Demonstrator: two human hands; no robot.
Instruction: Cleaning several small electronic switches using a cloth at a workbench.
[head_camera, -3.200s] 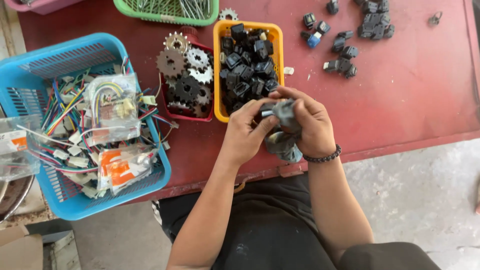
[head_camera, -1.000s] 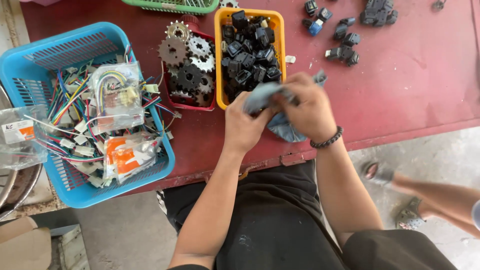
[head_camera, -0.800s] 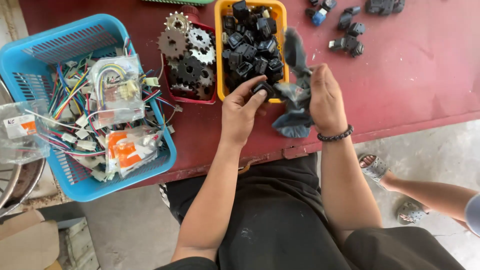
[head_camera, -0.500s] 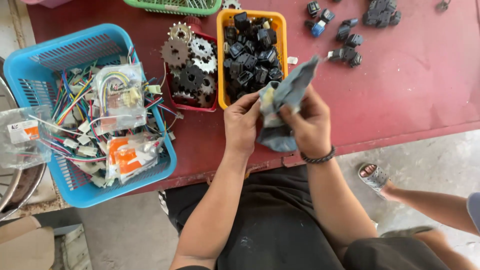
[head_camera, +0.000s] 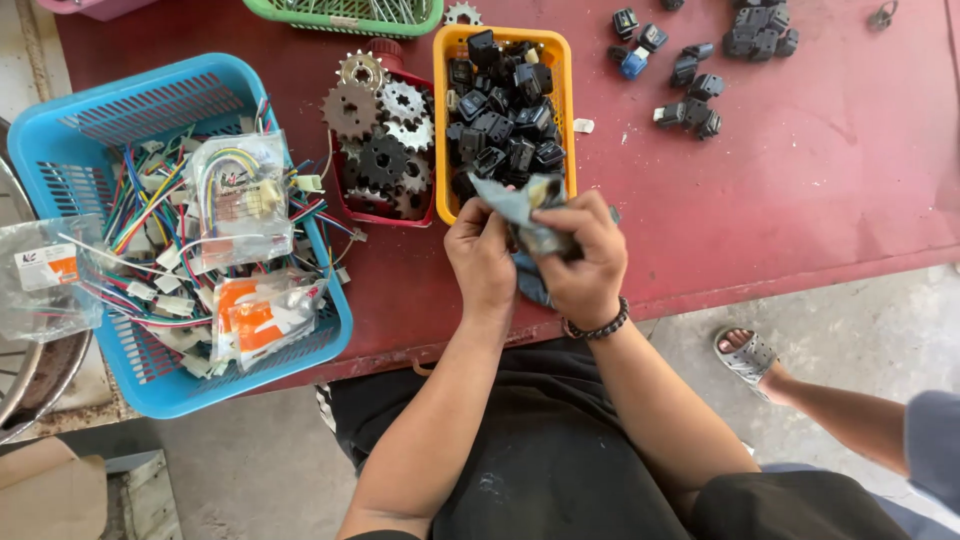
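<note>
Red tabletop fills most of the view, with bare concrete floor below its near edge. Both hands meet just over that edge. The left hand has its fingers curled and pinched on a grey-blue rag; the right hand is closed round the same rag from the other side, a bead bracelet at its wrist. Whether a small part sits inside the cloth, I cannot tell: the folds hide it.

Directly beyond the hands stands a yellow bin, heaped with black switches. Just beyond and left of the left hand, a red tray holds sprockets. Well to the left sits a blue basket of coloured wire looms and bagged parts. Far beyond the right hand, a few loose switches lie scattered on the table. Another person's sandalled foot shows on the floor, off to the right.

As for progress, the work looks early to middling: the bin is still full, and only a small scatter of switches lies apart, which may be the finished ones. The wiping in hand appears unfinished, since both hands grip the cloth.
</note>
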